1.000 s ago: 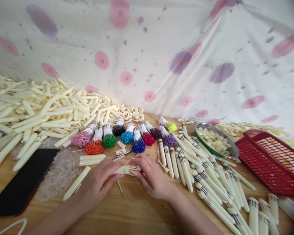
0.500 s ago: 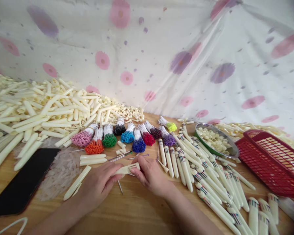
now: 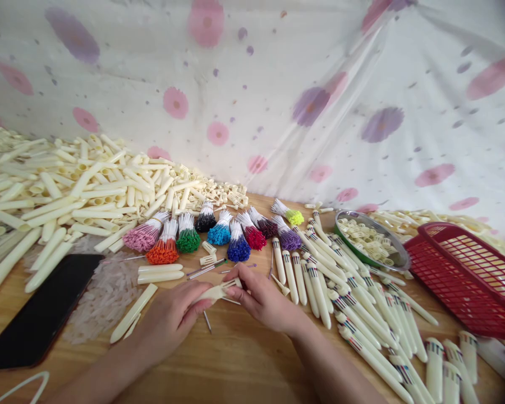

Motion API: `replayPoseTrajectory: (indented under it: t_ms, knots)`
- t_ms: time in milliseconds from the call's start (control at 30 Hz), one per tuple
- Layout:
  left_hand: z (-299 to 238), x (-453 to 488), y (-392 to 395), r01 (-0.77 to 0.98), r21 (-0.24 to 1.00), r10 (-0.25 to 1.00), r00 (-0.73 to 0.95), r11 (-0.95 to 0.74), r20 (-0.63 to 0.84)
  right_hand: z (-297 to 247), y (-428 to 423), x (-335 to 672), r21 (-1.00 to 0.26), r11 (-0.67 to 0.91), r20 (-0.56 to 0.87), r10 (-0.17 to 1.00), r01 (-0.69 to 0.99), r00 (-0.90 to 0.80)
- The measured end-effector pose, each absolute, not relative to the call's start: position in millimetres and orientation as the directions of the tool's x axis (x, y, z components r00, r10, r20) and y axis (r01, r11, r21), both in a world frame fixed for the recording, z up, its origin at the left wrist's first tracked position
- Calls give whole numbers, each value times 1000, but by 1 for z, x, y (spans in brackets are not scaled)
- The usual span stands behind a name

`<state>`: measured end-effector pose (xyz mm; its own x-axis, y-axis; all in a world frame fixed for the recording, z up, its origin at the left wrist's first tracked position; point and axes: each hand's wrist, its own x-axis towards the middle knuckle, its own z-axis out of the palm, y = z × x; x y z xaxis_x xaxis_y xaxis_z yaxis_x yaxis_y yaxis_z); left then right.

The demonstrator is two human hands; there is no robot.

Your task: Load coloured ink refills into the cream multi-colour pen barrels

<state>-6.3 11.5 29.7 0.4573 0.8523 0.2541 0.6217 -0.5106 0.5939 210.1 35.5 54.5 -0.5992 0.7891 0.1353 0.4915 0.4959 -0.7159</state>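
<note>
My left hand (image 3: 179, 314) is closed around a cream pen barrel (image 3: 214, 293) in the middle of the table. My right hand (image 3: 258, 297) pinches the barrel's slotted end, which points up and to the right. Most of the barrel is hidden inside my left palm. Just beyond my hands lie thin refills (image 3: 208, 268) and two slotted cream caps (image 3: 208, 253). Bundles of refills with coloured ends fan out behind, among them orange (image 3: 162, 253), green (image 3: 188, 240) and blue (image 3: 238, 249). Assembled multicolour pens (image 3: 317, 292) lie in rows to the right of my right hand.
A heap of cream barrels (image 3: 101, 185) covers the back left. A black phone (image 3: 42, 308) lies beside small clear plastic pieces (image 3: 105, 297). At right stand a green-sided metal bowl (image 3: 364, 259) of slotted caps and a red plastic basket (image 3: 458, 280). A flowered sheet (image 3: 244, 101) hangs behind.
My right hand's fingers have shifted slightly on the slotted end of the barrel. My left hand keeps its grip, and the things on the table have not moved.
</note>
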Motion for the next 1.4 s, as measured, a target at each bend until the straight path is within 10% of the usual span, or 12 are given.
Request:
replayPoseTrajectory:
  t_ms: [400, 733, 1000, 1233, 1400]
  knots:
    - [47, 6, 6, 580, 809, 877, 435, -100, -203, 48, 41, 204, -337, 728, 309, 684, 596, -661]
    - [39, 5, 4, 351, 907, 790, 477, 231, -386, 51, 35, 197, -448, 693, 287, 709, 565, -644]
    - [44, 11, 5, 181, 761, 560, 576, 623, -595, 49, 35, 198, -516, 686, 293, 704, 513, -646]
    - [36, 16, 3, 243, 828, 669, 496, 505, -553, 41, 35, 196, -625, 562, 227, 795, 541, -563]
    - [31, 14, 0, 455, 883, 838, 432, 117, -334, 31, 37, 193, -714, 463, 147, 832, 525, -534]
